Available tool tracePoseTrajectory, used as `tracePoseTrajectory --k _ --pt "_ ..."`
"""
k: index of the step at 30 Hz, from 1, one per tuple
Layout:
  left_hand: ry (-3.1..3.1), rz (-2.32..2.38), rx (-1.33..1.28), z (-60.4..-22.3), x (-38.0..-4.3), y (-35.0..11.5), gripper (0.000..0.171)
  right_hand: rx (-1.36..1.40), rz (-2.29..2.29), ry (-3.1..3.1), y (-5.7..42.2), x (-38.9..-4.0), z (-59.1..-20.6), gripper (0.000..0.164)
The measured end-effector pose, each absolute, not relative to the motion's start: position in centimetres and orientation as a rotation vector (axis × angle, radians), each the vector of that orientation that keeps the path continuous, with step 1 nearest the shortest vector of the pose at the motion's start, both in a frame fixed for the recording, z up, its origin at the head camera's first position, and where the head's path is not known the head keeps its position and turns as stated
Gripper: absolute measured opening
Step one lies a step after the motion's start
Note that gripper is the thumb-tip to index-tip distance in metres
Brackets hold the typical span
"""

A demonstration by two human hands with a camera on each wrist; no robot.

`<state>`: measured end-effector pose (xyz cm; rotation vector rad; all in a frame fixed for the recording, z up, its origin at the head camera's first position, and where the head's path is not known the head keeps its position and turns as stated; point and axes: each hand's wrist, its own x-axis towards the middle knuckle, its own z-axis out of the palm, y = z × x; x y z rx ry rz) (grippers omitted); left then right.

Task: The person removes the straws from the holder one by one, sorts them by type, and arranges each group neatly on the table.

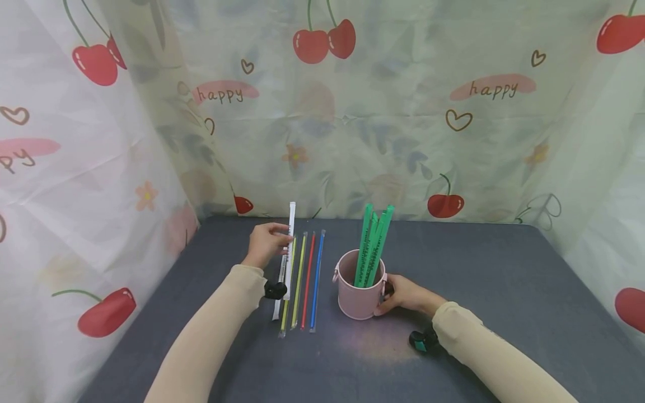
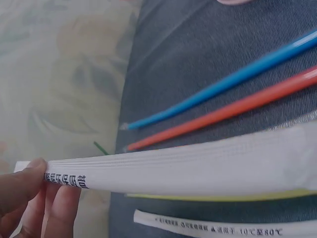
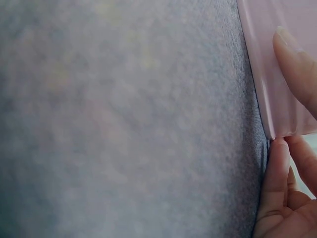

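Note:
My left hand pinches a white paper-wrapped straw near its upper part, lifted above the table. In the left wrist view thumb and fingertips close on one end of this wrapped straw, which has dark printing. Under it lie another white wrapped straw, yellow straws, a red straw and a blue straw. My right hand holds the lower right side of a pink bucket, its thumb against the wall. Several green wrapped straws stand leaning in the bucket.
The dark grey table reaches back to a cherry-patterned curtain, which also hangs along both sides. The loose straws lie roughly parallel, left of the bucket. Each wrist wears a black device.

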<state>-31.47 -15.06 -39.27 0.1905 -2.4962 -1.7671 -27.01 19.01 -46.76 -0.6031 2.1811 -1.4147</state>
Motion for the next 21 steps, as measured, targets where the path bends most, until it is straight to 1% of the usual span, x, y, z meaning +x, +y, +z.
tracePoseTrajectory --k 12,21 --pt "-2.588 -1.731 0.367 -41.2 -32.2 -17.4 0.03 -0.606 -1.407 2.185 19.0 -27.1 -46.8 0.068" --pt "-2.71 -1.584 0.46 -42.5 -32.2 -18.2 0.027 -0.604 -1.407 2.2 19.0 -27.0 -46.9 0.067"
